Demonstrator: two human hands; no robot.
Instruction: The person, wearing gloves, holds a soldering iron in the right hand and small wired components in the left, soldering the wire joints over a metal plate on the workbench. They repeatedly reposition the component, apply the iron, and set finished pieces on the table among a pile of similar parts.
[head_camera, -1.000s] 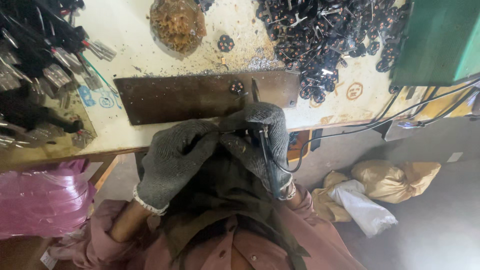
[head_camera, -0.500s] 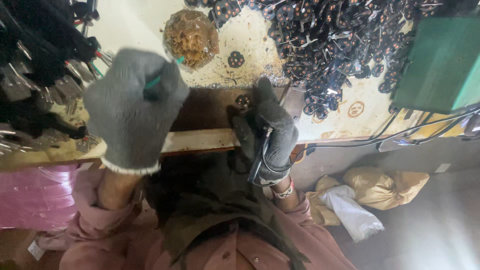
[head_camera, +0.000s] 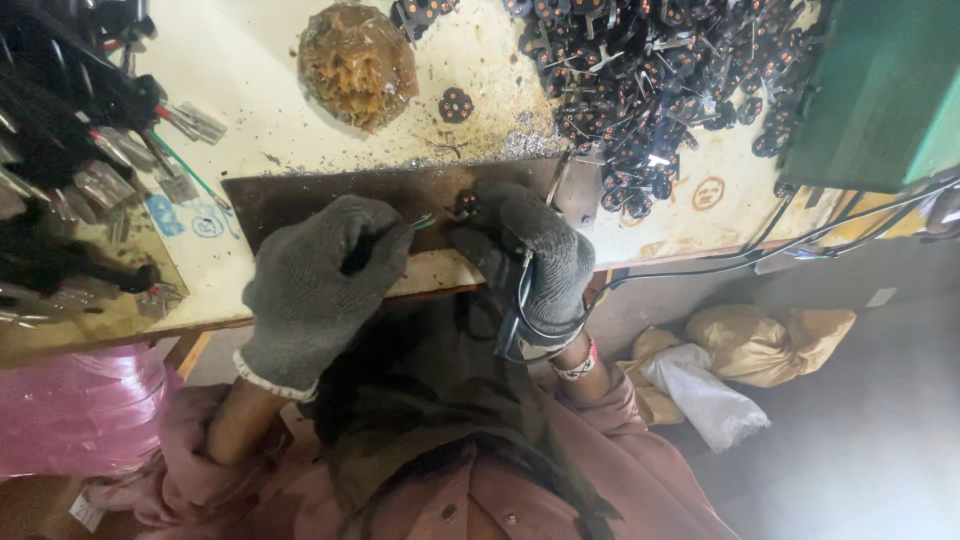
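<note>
Down at the dark metal plate (head_camera: 330, 195), left hand (head_camera: 318, 280) pinches a thin green-handled tool (head_camera: 422, 222); right hand (head_camera: 530, 255) clamps a black round part (head_camera: 467, 205)

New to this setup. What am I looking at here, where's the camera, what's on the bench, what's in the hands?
No machine here: a person works with two hands in grey knit gloves. The single camera sits on the person's head and looks straight down, so the chest and pink sleeves fill the bottom of the picture.

The left hand pinches a thin green-handled tool. The right hand presses a small black round part onto a dark brown metal plate at the near edge of the cream worktop, with a black cable looped over its wrist.

Also on the worktop: a heap of small black round parts, one loose part, a clear bag of brass-coloured bits and, at left, black cables with metal plugs.
</note>
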